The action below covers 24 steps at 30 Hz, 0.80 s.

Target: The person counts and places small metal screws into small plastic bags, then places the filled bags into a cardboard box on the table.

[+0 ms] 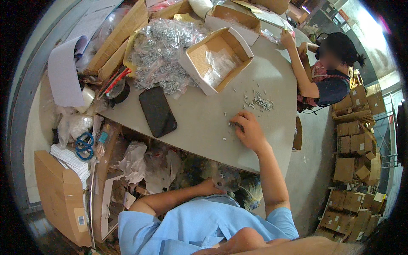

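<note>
Crowding the far side of the grey desk (pixel 199 119) are clear plastic bags packed with small silvery metal screws (pixel 163 49) and an open white cardboard box with a brown inside (pixel 197 76), which holds more clear plastic. A black rectangular phone (pixel 157 111) lies nearer the front edge, with a black roll of tape (pixel 119 92) farther left. Just beyond the right hand (pixel 250 129), a loose pile of small silvery screws (pixel 264 103) is scattered near the box. A co-worker (pixel 327 76) is at the desk's far right.

The right hand's fingers are bent and slightly parted, touching a few small metal pieces (pixel 235 124) on the desk; whether they pinch any, I cannot tell. Below the front edge, the left hand (pixel 210 186) is at a clear plastic bag (pixel 228 180); its fingers are partly hidden, so their grip cannot be told.
</note>
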Motion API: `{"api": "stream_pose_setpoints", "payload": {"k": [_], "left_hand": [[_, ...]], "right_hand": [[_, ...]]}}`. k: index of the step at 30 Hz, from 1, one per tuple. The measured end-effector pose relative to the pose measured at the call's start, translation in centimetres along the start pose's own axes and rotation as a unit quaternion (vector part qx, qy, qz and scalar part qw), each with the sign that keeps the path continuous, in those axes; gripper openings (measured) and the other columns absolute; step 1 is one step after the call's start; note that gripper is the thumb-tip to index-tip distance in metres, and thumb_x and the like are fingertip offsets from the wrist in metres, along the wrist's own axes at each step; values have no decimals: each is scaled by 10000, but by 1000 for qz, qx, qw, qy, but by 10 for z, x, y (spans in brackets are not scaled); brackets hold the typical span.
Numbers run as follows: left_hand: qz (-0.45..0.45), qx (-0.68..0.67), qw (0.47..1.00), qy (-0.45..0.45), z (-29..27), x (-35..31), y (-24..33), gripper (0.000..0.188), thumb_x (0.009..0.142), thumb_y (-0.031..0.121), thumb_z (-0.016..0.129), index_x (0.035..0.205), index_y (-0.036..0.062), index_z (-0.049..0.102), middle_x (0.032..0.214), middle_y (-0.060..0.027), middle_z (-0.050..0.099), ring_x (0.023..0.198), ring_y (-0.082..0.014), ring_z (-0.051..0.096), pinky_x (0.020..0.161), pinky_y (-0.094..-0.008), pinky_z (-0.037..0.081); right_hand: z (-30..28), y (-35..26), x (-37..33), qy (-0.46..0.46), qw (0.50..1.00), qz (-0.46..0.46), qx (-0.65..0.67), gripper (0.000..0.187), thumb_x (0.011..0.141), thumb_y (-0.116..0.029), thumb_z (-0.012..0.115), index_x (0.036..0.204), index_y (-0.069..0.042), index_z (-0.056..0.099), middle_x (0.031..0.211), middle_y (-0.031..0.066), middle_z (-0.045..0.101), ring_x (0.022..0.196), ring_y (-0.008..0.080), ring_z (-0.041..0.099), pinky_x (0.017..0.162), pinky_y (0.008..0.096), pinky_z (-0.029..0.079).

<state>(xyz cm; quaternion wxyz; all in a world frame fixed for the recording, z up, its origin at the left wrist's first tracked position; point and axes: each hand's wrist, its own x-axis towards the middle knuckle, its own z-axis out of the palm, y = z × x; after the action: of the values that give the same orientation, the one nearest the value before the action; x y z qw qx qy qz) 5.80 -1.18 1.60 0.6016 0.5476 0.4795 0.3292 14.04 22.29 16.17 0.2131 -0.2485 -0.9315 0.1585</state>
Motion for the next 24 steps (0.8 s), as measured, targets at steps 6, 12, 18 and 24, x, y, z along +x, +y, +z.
{"api": "stream_pose_setpoints", "payload": {"k": [6, 12, 18, 24], "left_hand": [[4, -23, 1000, -15, 0, 1, -6, 442, 719, 299, 791, 1023, 45, 594, 926, -119, 630, 856, -201, 586, 761, -350, 463], [-28, -2, 999, -18, -1, -2, 5, 431, 721, 277, 794, 1035, 53, 603, 956, -104, 645, 895, -201, 600, 816, -337, 463], [-8, -27, 1000, -5, -1, 1, -2, 432, 716, 296, 801, 1015, 46, 615, 945, -110, 648, 910, -204, 604, 824, -335, 471], [-61, -21, 998, -5, -5, -4, 15, 475, 689, 330, 822, 1003, 40, 614, 949, -114, 632, 916, -204, 593, 792, -334, 477]], "right_hand": [[-15, -23, -36, -77, 982, 164, 58, 166, 768, -33, 632, 933, -27, 617, 967, 141, 583, 816, 314, 590, 727, 362, 488], [-28, -32, -43, -265, 952, 56, 143, 198, 793, -72, 639, 987, -35, 630, 985, 139, 583, 777, 316, 593, 722, 370, 490], [5, -25, 18, 35, 999, 10, 38, 290, 807, -54, 606, 1096, -55, 620, 1029, 147, 570, 877, 322, 578, 777, 389, 479], [14, -2, -2, -50, 990, 101, 84, 192, 814, -38, 586, 1004, -34, 617, 1014, 158, 570, 896, 337, 568, 775, 395, 475]]}}
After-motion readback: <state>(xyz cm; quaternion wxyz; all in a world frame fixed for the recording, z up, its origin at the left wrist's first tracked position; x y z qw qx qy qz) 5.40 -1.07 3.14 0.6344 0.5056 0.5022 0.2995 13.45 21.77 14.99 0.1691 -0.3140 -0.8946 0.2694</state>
